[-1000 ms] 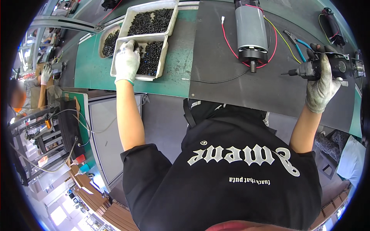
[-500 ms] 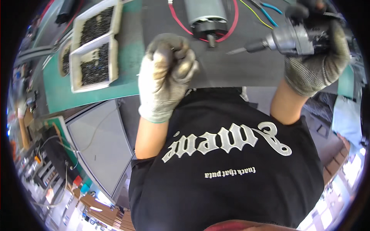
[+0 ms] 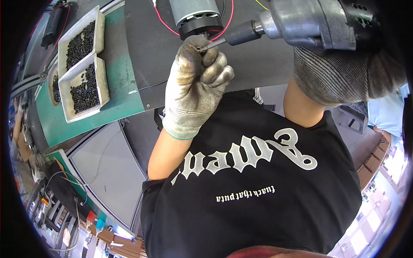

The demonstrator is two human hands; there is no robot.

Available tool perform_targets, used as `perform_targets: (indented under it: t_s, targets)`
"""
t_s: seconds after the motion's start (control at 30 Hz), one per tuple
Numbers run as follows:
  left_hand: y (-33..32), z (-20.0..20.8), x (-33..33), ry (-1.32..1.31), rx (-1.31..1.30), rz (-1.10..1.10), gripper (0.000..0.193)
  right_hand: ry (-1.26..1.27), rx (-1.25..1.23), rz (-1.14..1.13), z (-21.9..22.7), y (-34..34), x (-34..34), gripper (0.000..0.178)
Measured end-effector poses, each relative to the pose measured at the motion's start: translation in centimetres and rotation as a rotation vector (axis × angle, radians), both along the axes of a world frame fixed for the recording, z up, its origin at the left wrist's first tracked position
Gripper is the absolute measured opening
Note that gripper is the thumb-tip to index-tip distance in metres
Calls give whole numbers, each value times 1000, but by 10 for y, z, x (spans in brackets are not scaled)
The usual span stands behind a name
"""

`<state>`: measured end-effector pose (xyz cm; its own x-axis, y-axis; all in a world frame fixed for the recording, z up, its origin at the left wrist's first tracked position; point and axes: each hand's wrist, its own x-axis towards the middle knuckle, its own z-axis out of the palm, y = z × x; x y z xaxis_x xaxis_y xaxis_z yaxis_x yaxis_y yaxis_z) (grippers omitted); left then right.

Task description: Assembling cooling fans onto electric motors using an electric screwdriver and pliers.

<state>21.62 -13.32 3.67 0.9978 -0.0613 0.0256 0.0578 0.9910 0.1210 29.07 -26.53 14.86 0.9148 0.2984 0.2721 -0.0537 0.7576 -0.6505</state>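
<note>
My left hand (image 3: 200, 81), in a stained grey-white glove, is closed in a pinch. Between its thumb and fingertips sits what looks like a small dark screw (image 3: 198, 49), mostly hidden. The bit of a power screwdriver (image 3: 301, 23) reaches leftward to these fingertips. My right hand (image 3: 340, 77), gloved as well, grips that tool; its fingers are largely hidden behind the tool body. Just beyond my left hand lies a grey cylindrical motor (image 3: 193, 8) with a black end cap and a shaft pointing toward me.
Two white trays (image 3: 103, 81) of small black screws stand on the green mat (image 3: 116, 43) at left. A dark mat (image 3: 148, 47) covers the bench middle. Red wires (image 3: 165, 25) run beside the motor. A thin cable (image 3: 148, 87) lies left of my hand.
The screwdriver has moved left and closer to the camera, and its bit now meets my left fingertips. My left hand has shifted slightly right, toward the motor's shaft in the picture.
</note>
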Motion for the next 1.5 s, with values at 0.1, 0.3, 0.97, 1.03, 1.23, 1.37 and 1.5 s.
perform_targets:
  t_s: [0.1, 0.3, 0.97, 1.03, 1.23, 1.37, 1.5]
  targets:
    - [-4, -1, 3, -75, 19, 1, 24, -3, 17, 0, -5, -9, 22, 29]
    - [0, -3, 0, 9, 497, 176, 21, 3, 49, 9, -2, -8, 22, 25]
    - [3, -31, 9, 410, 203, -47, 36, -158, -269, -493, -48, 34, 37, 30]
    - [3, -28, 9, 412, 262, -31, 36, -183, -204, -474, -48, 36, 35, 30]
    - [8, -26, 12, 409, 397, -54, 37, -111, -322, -510, -47, 43, 28, 32]
    - [15, -29, 13, 361, 467, -88, 36, -28, -319, -531, -42, 50, 23, 29]
    - [17, -27, 14, 345, 548, -94, 35, 38, -500, -546, -44, 51, 27, 26]
